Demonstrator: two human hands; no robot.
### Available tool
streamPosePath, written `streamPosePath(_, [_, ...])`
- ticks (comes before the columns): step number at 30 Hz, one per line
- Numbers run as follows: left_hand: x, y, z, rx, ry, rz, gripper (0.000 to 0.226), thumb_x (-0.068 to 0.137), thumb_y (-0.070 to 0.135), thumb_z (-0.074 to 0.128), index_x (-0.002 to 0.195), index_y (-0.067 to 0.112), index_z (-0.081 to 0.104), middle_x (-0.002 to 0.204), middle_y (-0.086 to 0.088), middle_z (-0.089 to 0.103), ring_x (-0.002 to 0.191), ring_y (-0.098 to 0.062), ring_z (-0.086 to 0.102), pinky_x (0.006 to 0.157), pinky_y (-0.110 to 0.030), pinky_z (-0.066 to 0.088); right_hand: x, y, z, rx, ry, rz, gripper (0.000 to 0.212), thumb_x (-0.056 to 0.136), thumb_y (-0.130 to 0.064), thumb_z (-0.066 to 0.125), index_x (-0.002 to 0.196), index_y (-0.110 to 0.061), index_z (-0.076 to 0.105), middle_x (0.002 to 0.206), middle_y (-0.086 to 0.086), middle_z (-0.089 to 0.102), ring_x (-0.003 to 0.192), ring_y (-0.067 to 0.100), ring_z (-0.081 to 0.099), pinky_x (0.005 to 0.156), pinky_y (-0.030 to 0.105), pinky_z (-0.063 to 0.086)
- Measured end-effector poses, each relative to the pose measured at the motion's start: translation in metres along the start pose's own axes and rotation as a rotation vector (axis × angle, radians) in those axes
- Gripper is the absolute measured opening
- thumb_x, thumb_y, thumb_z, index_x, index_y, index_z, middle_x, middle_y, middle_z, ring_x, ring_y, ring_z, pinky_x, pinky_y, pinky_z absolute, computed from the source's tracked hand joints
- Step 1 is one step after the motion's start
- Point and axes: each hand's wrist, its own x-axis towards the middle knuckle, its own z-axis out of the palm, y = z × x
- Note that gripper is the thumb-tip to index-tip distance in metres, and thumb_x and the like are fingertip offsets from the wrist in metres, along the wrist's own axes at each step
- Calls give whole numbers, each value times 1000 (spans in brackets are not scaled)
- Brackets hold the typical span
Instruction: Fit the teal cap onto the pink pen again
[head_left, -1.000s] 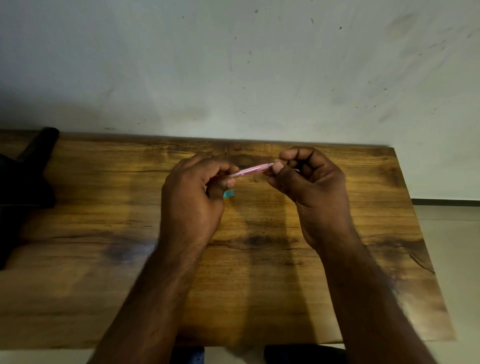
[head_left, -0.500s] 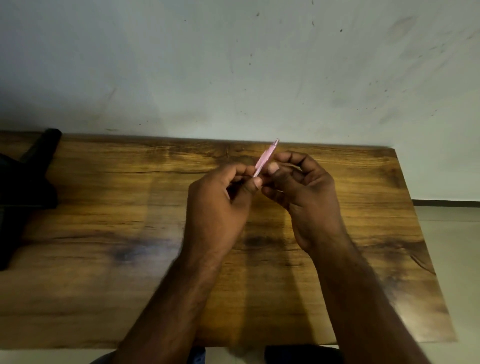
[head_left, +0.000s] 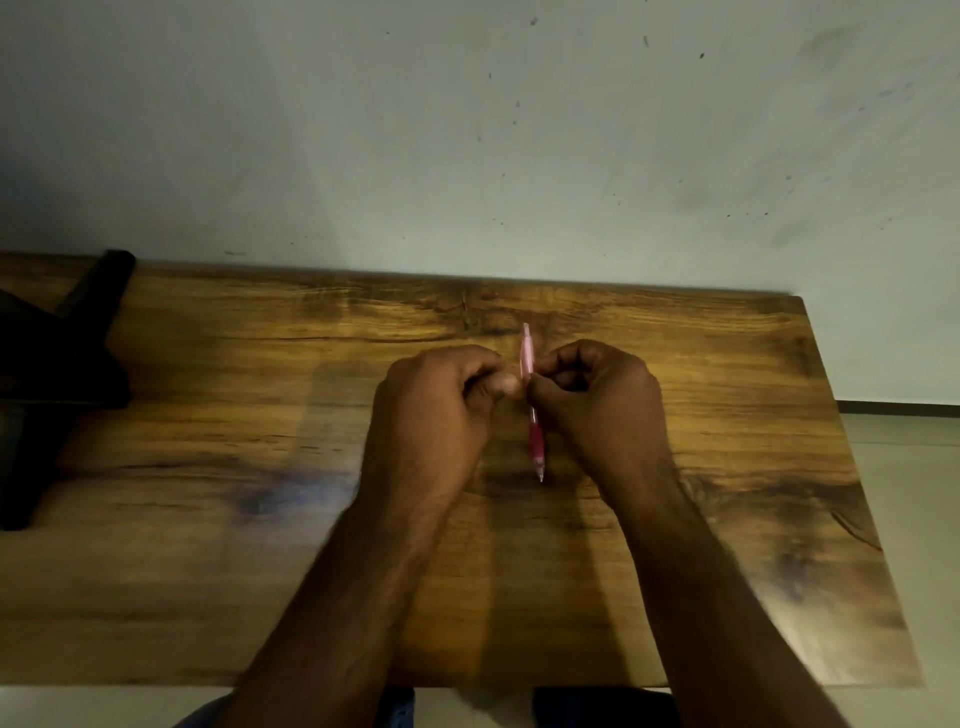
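Head view: over the near middle of the wooden table (head_left: 218, 571), the left hand (head_left: 436, 410) and right hand (head_left: 602, 405) curl round a pink pen (head_left: 535, 441), pinching its middle (tip toward the person). It looks whole, translucent with a darker grip; whatever is being done to it seems unfinished, since nothing lies loose on the table

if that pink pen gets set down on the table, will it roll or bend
The pen looks like a thin, straight plastic tube, so probably stiff and light. Its round barrel may roll on the flat table. The darker grip section near the tip likely slips less.
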Motion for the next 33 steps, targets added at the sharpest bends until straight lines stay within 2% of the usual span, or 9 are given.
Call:
streamPosePath(2, [5,-5,-8,11,91,-34,17,95,22,74,110,26,79,102,13,78,84,11,59,75,-9,41,-2,0,3,-151,21,-32,15,81,-25,84,83,-31,71,70,-15,70,65,-5,67,56,21,52])
streamPosePath(5, [11,-15,-19,-3,161,-114,11,94,23,76,104,28,80,90,18,72,83,10,61,70,-12,44,-5,-3,5,-250,30,-67,10,83,-26,82,89,-30,74,76,-17,70,67,-2,65,63,25,56])
streamPosePath(9, [13,-23,-25,10,144,-164,8,94,24,76,99,30,80,88,17,71,84,6,62,71,-20,50,-8,-7,5,-328,26,-102,10,86,-25,79,95,-27,76,83,-11,74,74,6,68,71,31,59])
streamPosePath(15, [14,-24,-27,-1,215,-216,9,97,23,72,100,29,79,92,15,74,85,4,64,69,-16,46,-12,-16,5,-405,83,-278,9,90,-31,74,98,-26,76,95,-7,72,81,11,65,70,31,53])
streamPosePath(21, [14,-20,-23,48,212,-212,16,100,16,68,107,23,80,106,7,78,96,-7,65,83,-24,46,-33,-25,34,-443,-164,-477,20,93,-32,72,110,-22,78,100,0,74,85,18,69,74,35,57])
streamPosePath(25, [13,-20,-25,43,233,-210,15,99,14,68,104,22,80,105,7,79,99,-12,69,86,-25,48,-40,-24,49,-493,-211,-538,21,96,-32,65,111,-24,78,102,-1,70,94,20,64,76,36,54])
streamPosePath(27, [14,-20,-26,39,235,-209,14,99,15,68,105,22,79,105,7,79,98,-12,69,82,-21,47,-41,-23,54,-530,-212,-536,23,99,-33,61,115,-25,76,105,-2,67,98,19,60,77,38,55])
streamPosePath(30, [13,-19,-25,43,221,-206,15,101,17,67,109,21,79,108,7,78,83,1,63,63,0,39,-43,-21,57,-549,-183,-545,21,99,-27,63,115,-24,77,106,0,66,99,20,60,75,40,57])
streamPosePath(33, [12,-20,-24,45,192,-192,16,100,15,68,110,20,80,109,5,77,78,7,57,58,2,41,-42,-21,57,-528,-154,-556,17,97,-24,66,110,-19,77,103,2,68,96,22,62,74,39,56])
